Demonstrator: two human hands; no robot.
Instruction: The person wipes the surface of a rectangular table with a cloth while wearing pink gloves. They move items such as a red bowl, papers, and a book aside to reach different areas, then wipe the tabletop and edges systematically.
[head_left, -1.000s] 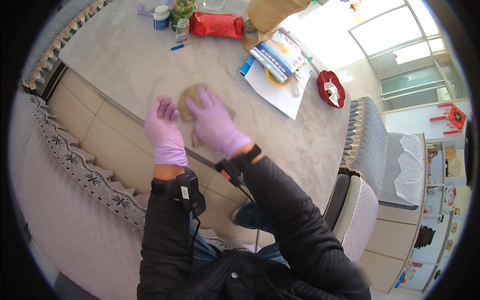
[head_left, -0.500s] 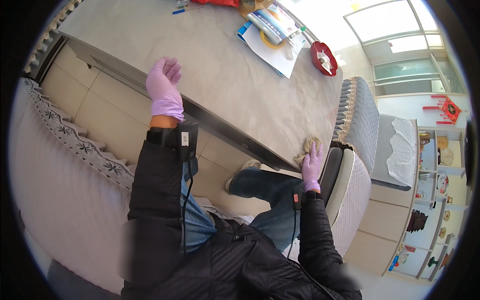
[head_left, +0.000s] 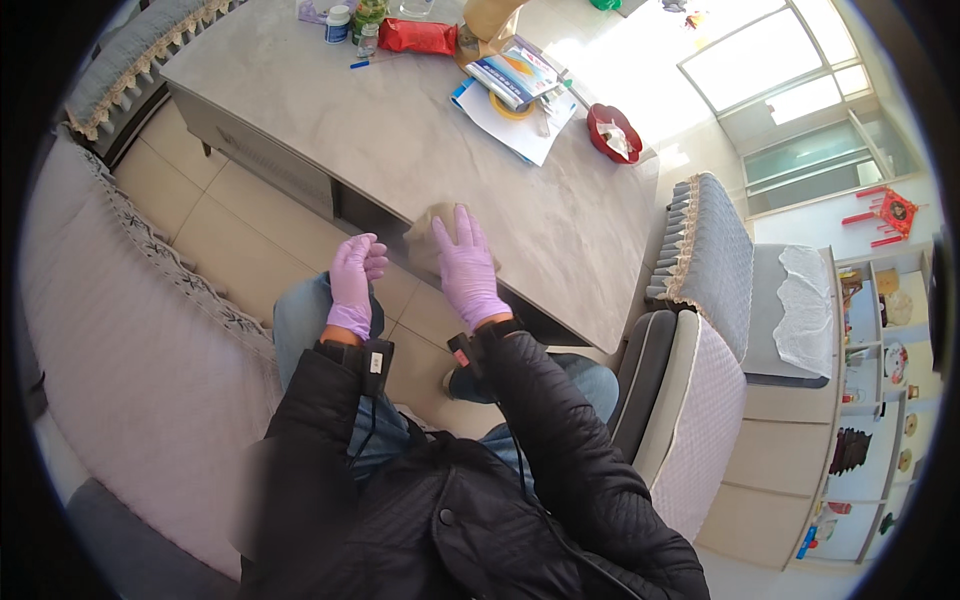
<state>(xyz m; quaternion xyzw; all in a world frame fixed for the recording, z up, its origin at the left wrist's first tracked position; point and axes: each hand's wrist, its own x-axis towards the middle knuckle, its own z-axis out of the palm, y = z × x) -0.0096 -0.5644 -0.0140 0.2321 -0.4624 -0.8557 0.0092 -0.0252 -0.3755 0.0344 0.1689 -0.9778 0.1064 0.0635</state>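
My right hand (head_left: 467, 270), in a thin purple glove, presses a greyish-beige cloth (head_left: 424, 238) at the near edge of the grey marble-patterned table (head_left: 400, 165). Its fingers are stretched over the cloth, which bunches out mostly to the left of the hand and partly overhangs the edge. My thumb's grip is hidden. In a matching glove, my left hand (head_left: 353, 282) hovers in front of the table, left of the cloth, with loosely bent fingers somewhat apart and nothing in them.
A red bowl (head_left: 613, 135) stands near the table's right end. Papers (head_left: 530, 140), a yellow tape roll (head_left: 512, 108) and a box lie farther back. A red packet (head_left: 417, 37) and a white-capped bottle (head_left: 338, 24) sit at the far left. A pale sofa (head_left: 160, 350) borders my left.
My right hand has moved the cloth leftward along the near edge from the right corner. My left hand has come off the tabletop toward me, its fingers loosening.
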